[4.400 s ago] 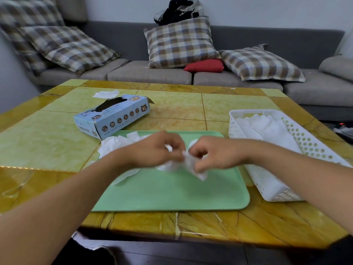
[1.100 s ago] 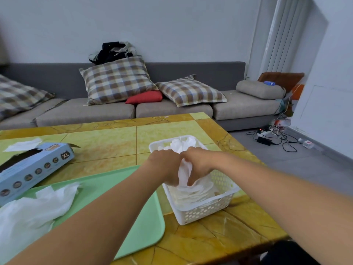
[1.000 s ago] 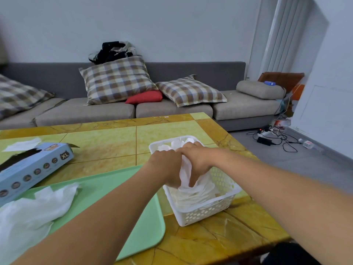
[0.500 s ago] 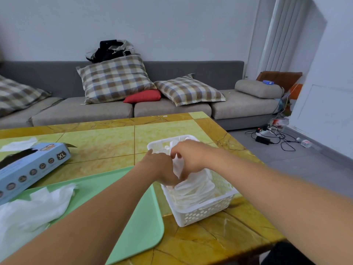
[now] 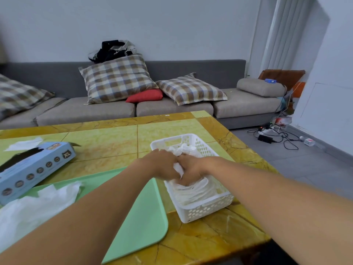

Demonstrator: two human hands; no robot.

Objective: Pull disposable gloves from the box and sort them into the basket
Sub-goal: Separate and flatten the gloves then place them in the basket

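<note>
A single wide-angle head camera looks forward and down from the person's own position, close above the near edge of the worktop (image 5: 191, 127). Both forearms enter from the bottom corners and meet near the picture's centre. It faces across the worktop toward the sofa (image 5: 172, 109) along the far wall, with floor at right.

Grey sofa (image 5: 172, 108) with checked cushions (image 5: 116, 77), white wall (image 5: 152, 25)

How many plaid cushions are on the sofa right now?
3: one upright against the sofa back, one lying flat to its right beside the red cushion, one at the frame's left edge. More may lie beyond that edge.
</note>
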